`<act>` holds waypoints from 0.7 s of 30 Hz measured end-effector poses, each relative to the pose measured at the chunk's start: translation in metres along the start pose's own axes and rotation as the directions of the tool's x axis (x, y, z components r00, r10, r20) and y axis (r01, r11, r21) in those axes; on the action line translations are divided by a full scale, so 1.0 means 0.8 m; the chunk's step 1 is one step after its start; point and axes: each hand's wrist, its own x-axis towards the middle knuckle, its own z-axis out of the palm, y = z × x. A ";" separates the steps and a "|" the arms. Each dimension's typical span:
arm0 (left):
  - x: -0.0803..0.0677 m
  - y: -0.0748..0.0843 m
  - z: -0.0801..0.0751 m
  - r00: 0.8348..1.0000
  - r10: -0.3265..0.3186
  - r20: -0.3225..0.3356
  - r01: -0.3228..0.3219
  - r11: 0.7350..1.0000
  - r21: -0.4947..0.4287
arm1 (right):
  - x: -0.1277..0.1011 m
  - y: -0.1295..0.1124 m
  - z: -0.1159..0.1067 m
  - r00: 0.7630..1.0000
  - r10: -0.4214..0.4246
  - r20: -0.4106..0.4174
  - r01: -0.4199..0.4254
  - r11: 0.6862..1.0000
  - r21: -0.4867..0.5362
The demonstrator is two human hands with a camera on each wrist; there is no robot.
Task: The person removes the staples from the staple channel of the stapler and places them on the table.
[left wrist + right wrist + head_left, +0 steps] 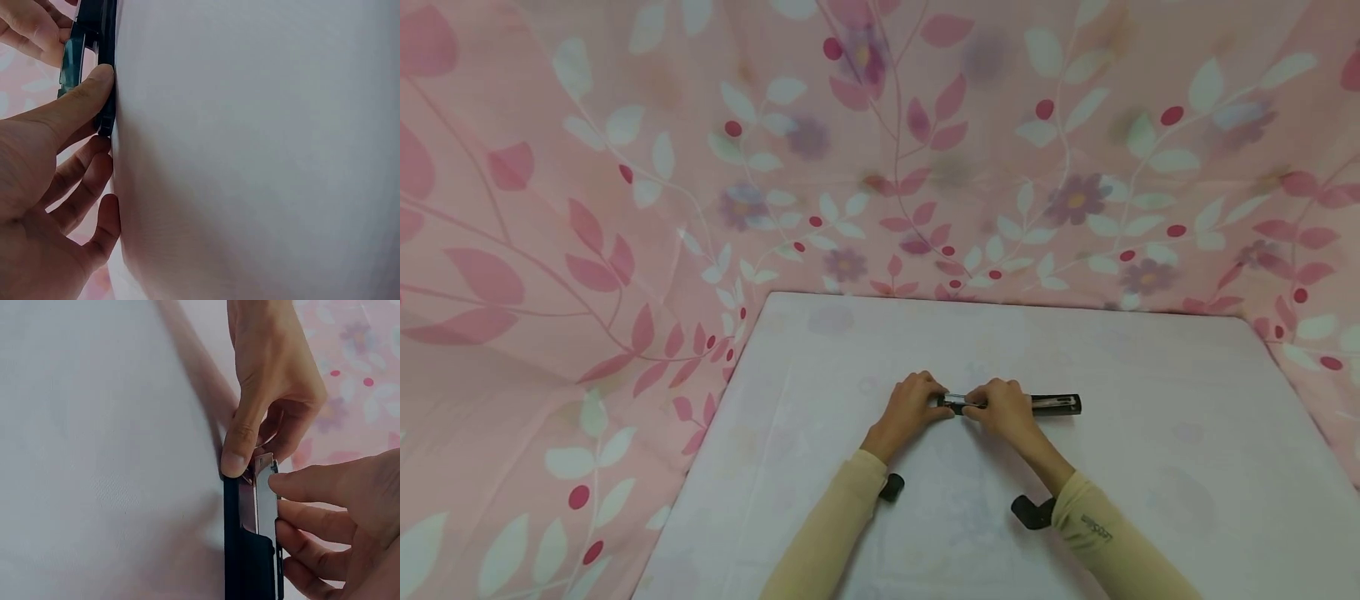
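A long black stapler [1066,405] with a silvery metal channel lies low over the white table, spanned by both hands. My left hand [910,411] pinches its left end; in the left wrist view the thumb of that hand [37,181] presses the black base [107,37]. My right hand [1006,408] holds the stapler's upper part near the middle. In the right wrist view the thumb and fingers of the right hand [369,506] are on the metal channel [265,500], which stands somewhat apart from the black base [236,550]. Fingers hide parts of the stapler.
The white-covered table [1150,467] extends around the hands. Pink floral cloth [925,150] hangs behind it and at its sides. Black wrist devices [1033,512] project from under both sleeves.
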 end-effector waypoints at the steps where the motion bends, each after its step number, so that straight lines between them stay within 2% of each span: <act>1: 0.000 0.000 0.000 1.000 0.000 0.002 0.000 1.000 0.006 | 0.000 -0.001 0.000 1.000 0.014 0.009 -0.014 1.000 0.005; 7: 0.001 0.001 0.000 1.000 0.005 0.015 -0.005 1.000 0.014 | -0.001 -0.005 -0.003 0.996 0.075 0.038 -0.076 0.997 0.024; 14: 0.000 0.002 0.000 1.000 -0.006 0.017 0.005 1.000 0.010 | 0.000 -0.006 -0.005 0.994 0.093 0.064 -0.095 0.995 0.021; 18: -0.002 0.001 0.000 1.000 -0.004 0.012 0.004 1.000 0.002 | -0.001 -0.006 -0.007 0.997 0.045 0.061 -0.044 0.999 -0.016; 21: -0.002 0.001 -0.001 1.000 -0.001 0.010 0.001 1.000 -0.005 | -0.005 -0.007 -0.008 0.999 -0.020 0.037 0.024 0.992 -0.124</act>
